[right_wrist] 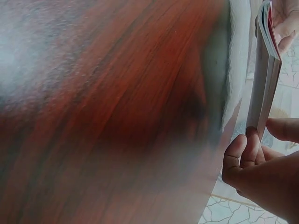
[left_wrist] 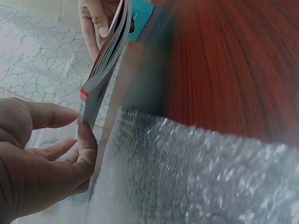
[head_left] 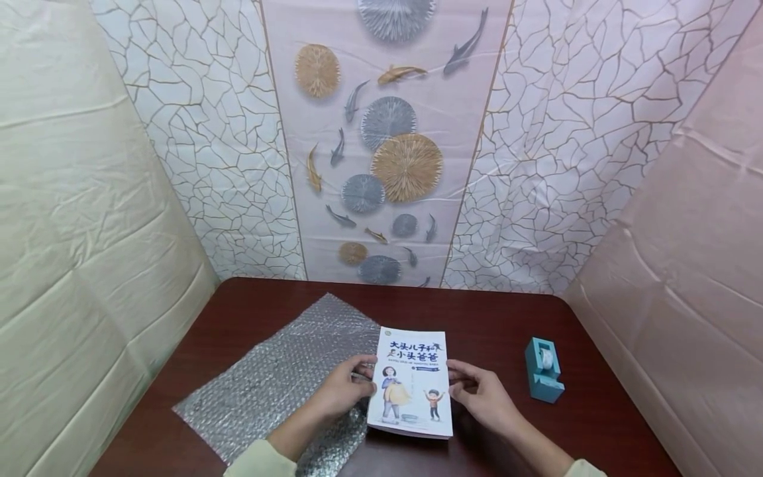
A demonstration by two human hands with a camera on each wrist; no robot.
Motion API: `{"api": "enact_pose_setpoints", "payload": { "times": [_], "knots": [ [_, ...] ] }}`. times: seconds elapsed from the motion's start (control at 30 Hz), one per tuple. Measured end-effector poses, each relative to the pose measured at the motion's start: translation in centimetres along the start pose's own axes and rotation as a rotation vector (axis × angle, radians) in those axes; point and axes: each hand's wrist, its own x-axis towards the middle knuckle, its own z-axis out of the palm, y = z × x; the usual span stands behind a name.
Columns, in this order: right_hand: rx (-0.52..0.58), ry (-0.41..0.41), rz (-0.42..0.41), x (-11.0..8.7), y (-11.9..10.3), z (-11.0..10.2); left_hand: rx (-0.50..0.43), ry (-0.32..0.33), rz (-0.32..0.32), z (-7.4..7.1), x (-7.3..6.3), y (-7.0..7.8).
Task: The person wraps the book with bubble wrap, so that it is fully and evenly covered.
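A paperback book (head_left: 410,391), its white cover printed with cartoon figures and blue lettering, is held face up above the table between both hands. My left hand (head_left: 346,387) pinches its left edge, thumb on one side and fingers on the other. On the opposite edge, my right hand (head_left: 484,396) holds it with thumb and curled fingers. In the left wrist view the book's spine (left_wrist: 83,105) and slightly parted pages show; a gap separates the book from the tabletop. A sheet of bubble wrap (head_left: 280,371) lies flat to the left, partly beneath the left forearm.
A teal tape dispenser (head_left: 544,371) with a roll of clear tape stands on the right of the dark red wooden table (head_left: 477,311). Patterned cloth (head_left: 381,165) hangs behind the table's far edge, and pale cloth walls flank both sides.
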Motion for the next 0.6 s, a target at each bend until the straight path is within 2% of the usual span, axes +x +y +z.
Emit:
{"api": "enact_pose_setpoints", "payload": {
  "times": [0.3, 0.6],
  "knots": [
    [0.001, -0.048, -0.057, 0.6, -0.3, 0.9, -0.018, 0.036, -0.018, -1.2, -0.5, -0.1],
    [-0.056, -0.093, -0.164, 1.1, -0.8, 1.9, 0.008, 0.069, -0.032, -2.5, -0.9, -0.4]
  ]
}}
